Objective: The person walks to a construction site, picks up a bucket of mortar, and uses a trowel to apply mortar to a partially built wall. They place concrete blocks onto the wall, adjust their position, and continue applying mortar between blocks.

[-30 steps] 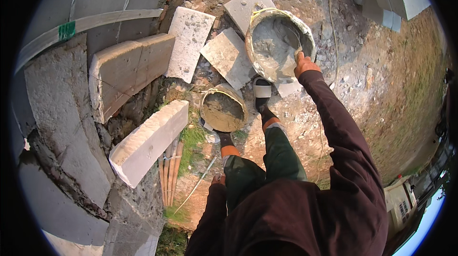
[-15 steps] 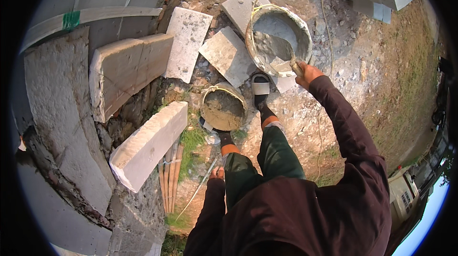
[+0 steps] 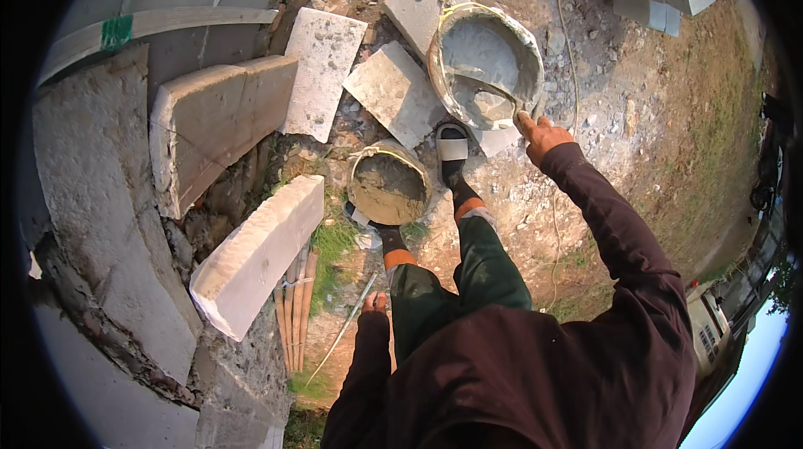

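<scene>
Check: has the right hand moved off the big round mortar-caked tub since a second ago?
Yes. The right hand slid from the far rim of the big round mortar-caked tub down to its near right edge, closer to the black-and-white sandal.

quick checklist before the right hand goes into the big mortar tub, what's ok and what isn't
1. Right hand at the rim of the large mortar tub: ok.
2. Right hand holding a trowel: cannot tell.
3. Mortar left in the tub: ok, grey mix on the bottom.
4. Small bucket upright by the feet: ok.
5. Left hand free: cannot tell, mostly hidden.
6. Footing: not ok, sandalled foot among loose slabs.
</scene>
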{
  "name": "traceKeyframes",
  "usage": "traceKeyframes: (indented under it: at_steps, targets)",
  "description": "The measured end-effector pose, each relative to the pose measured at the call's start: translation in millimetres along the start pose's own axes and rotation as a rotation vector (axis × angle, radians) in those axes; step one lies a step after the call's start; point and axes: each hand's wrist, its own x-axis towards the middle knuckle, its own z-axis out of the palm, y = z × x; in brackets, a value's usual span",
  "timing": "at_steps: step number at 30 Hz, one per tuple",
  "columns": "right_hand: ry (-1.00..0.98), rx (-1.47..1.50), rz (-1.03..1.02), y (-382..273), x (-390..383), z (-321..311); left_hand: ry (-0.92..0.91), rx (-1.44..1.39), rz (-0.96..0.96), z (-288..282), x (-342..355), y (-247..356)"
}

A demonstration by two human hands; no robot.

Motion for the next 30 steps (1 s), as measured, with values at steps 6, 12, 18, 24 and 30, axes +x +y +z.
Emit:
traceKeyframes:
  at_steps: [6, 12, 18, 24, 30]
  targets:
    - [0.018, -0.088, -0.018, -32, 34, 80, 0.030, -0.092, 0.088, -14, 17, -9]
    - [-0.099, -0.092, -0.120, 14, -16, -10, -0.010, 0.093, 0.086, -8, 70, -75]
    - [0.116, -0.127, 0.021, -9, 23, 77, 0.094, -0.062, 0.175, -7, 46, -44]
    - [-0.104, -0.131, -0.154, 16, -15, 5, 0.070, -0.084, 0.149, 1, 36, -49]
    - [0.052, -0.029, 0.102, 17, 25, 18, -0.024, -0.049, 0.094, 0, 44, -51]
